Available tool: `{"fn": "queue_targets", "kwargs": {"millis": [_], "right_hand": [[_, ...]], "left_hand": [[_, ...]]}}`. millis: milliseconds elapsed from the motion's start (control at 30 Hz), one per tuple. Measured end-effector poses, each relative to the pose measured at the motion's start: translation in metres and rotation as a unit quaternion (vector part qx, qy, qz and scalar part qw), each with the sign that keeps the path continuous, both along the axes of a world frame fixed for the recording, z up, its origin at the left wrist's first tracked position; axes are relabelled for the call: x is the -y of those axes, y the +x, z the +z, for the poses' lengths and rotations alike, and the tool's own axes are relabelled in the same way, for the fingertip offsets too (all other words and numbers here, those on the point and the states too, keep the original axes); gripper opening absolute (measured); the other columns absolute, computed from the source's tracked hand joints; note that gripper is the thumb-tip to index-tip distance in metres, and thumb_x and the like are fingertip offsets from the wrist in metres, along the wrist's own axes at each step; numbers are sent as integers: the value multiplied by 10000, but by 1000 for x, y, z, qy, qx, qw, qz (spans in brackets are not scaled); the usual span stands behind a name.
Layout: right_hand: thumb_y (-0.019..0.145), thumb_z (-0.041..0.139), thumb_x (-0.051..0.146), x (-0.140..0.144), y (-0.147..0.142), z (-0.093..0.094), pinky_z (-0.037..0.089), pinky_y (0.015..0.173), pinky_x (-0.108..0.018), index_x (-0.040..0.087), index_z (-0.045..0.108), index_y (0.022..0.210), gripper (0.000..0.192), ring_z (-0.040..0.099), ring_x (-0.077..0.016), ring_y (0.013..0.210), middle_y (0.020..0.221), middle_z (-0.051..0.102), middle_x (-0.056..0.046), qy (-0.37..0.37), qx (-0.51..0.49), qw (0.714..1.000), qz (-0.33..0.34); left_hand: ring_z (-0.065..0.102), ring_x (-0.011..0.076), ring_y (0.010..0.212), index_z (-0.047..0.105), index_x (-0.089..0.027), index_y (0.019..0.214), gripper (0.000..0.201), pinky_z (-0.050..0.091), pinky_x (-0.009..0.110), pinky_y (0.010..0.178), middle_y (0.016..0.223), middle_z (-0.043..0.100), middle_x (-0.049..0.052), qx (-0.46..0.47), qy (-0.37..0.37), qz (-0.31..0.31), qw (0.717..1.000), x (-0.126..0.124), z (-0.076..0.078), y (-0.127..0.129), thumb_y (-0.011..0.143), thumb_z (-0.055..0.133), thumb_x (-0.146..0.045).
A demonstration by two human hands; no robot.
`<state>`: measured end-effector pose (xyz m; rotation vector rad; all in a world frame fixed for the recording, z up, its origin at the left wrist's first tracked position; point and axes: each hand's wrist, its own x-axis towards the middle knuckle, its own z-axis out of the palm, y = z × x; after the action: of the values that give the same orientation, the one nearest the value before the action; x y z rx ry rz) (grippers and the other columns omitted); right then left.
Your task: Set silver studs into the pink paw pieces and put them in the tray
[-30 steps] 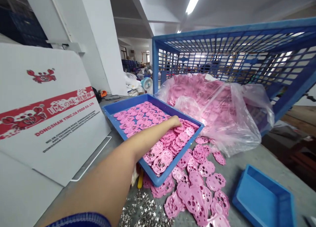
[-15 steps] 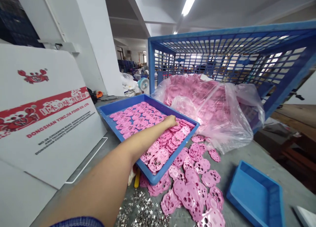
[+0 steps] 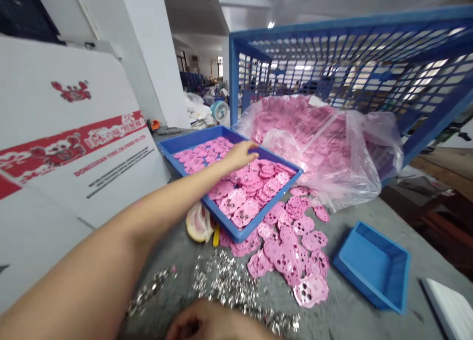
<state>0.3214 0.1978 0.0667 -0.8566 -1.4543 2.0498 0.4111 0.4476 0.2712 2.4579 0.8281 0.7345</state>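
My left hand (image 3: 241,153) reaches out over a shallow blue tray (image 3: 184,144) filled with flat pink plastic parts (image 3: 254,188). Its fingers are spread just above the parts, and I see nothing held in it. More of the same pink parts (image 3: 291,246) lie loose on the grey table in front of the tray. My right hand (image 3: 207,325) shows blurred at the bottom edge, beside a scatter of small shiny metal bits (image 3: 229,283). Its grip cannot be made out.
A clear bag of pink parts (image 3: 332,148) spills out of a tipped blue mesh crate (image 3: 369,49) behind the tray. A small empty blue tray (image 3: 373,266) sits at the right, and a white printed carton (image 3: 74,138) stands at the left. A pale object (image 3: 197,224) lies by the tray's near corner.
My left hand has lifted off the parts and moved toward the tray's far side. The view has tilted down, bringing my right hand and more metal bits into sight.
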Motion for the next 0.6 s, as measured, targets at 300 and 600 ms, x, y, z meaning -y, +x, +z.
{"fn": "queue_targets", "kwargs": {"millis": [300, 600], "right_hand": [[736, 782, 666, 29, 10, 41, 458, 593, -232, 173, 704, 791, 502, 590, -102, 616, 683, 657, 25, 92, 16, 996, 12], [985, 598, 303, 32, 226, 101, 491, 681, -310, 161, 687, 829, 229, 605, -145, 687, 770, 684, -38, 194, 470, 668, -544]], "left_hand": [[721, 105, 733, 626, -206, 1260, 320, 606, 234, 661, 1048, 751, 43, 424, 6, 50, 904, 147, -52, -199, 940, 636, -205], [717, 121, 732, 663, -236, 1235, 327, 599, 213, 658, 907, 752, 0, 334, -101, 229, 909, 280, -202, -311, 916, 700, -299]]}}
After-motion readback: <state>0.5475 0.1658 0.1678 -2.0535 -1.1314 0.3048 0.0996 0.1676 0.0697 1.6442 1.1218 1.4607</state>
